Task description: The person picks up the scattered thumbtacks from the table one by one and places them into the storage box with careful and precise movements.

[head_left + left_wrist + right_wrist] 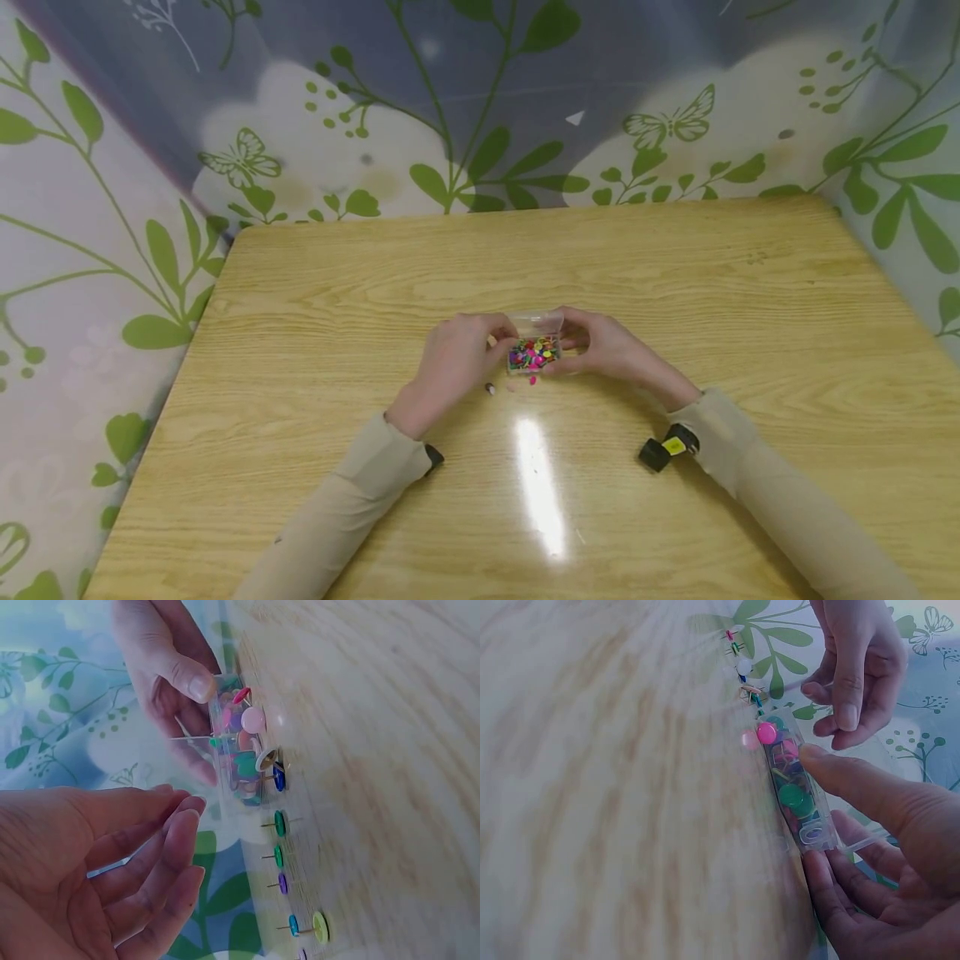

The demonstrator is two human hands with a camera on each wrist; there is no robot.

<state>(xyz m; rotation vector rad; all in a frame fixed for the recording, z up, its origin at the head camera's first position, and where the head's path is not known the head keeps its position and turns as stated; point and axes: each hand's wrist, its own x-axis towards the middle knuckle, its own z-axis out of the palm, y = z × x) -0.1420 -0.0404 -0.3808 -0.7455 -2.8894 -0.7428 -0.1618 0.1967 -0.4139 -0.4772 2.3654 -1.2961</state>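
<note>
A small clear plastic box full of colourful thumbtacks rests on the table, its clear lid raised at the back. My right hand holds the box by its right end, thumb on the near side in the right wrist view. My left hand hovers just left of the box, its fingers loosely bent and thumb near the fingertips; no tack shows between them. Loose tacks lie close by: a pink one in front of the box and a green one among several to its left.
The wood-grain table stretches out around both hands. Behind it stands a wall with a leaf and butterfly pattern. A black wrist device hangs at the right cuff.
</note>
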